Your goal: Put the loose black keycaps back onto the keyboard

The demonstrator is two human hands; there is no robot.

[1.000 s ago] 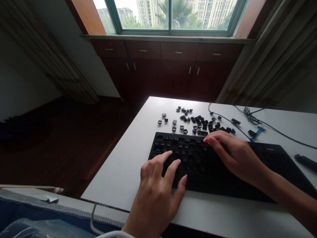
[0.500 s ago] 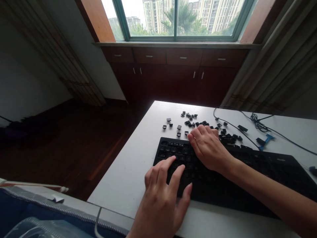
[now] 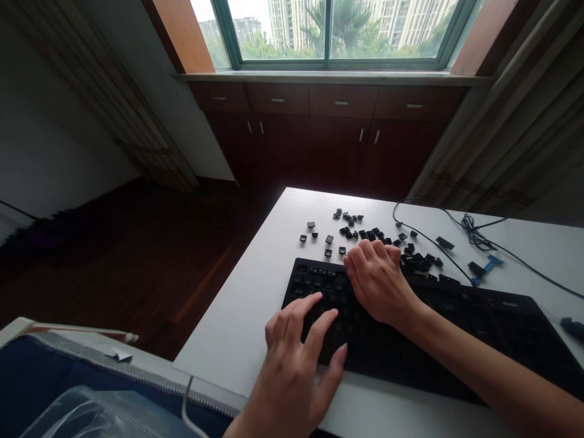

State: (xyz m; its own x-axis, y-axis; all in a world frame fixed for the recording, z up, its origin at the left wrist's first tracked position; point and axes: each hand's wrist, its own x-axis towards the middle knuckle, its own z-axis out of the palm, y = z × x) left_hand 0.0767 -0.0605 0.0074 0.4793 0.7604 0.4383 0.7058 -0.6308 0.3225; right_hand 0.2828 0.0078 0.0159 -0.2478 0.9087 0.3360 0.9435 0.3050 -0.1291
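Presently, item one: my left hand (image 3: 296, 359), fingers spread and released, resting flat on the near left corner of the black keyboard (image 3: 456, 328), fingertips on the keys, nothing gripped; it seems to steady the board. Item two: my right hand (image 3: 378, 283), fingers curled downward over the upper rows toward the left of the keyboard, knuckles toward the window; whether the fingertips pinch a key I cannot tell, since the back of the hand hides them. Item three: loose keycaps (image 3: 410, 252), black, scattered on the white table (image 3: 255, 304) just beyond the keyboard's far edge, some clustered beside my right knuckles, a few strays (image 3: 319, 234) set apart further left. Item four: a thin dark cable (image 3: 429, 234) curving across the table behind the caps, with a coiled bundle (image 3: 474, 231) at the right. Item five: a small blue tool (image 3: 488, 266), possibly a keycap puller, lying near the keyboard's far right, untouched. Item six: a dark object (image 3: 572, 327) at the right edge, too cropped to identify. Step in hand, as I judge it: working one cap at the upper rows, pressing or seating it. The next move would call for even downward pressure from my right fingertips while the left holds the board flat, then a reach to the pile.
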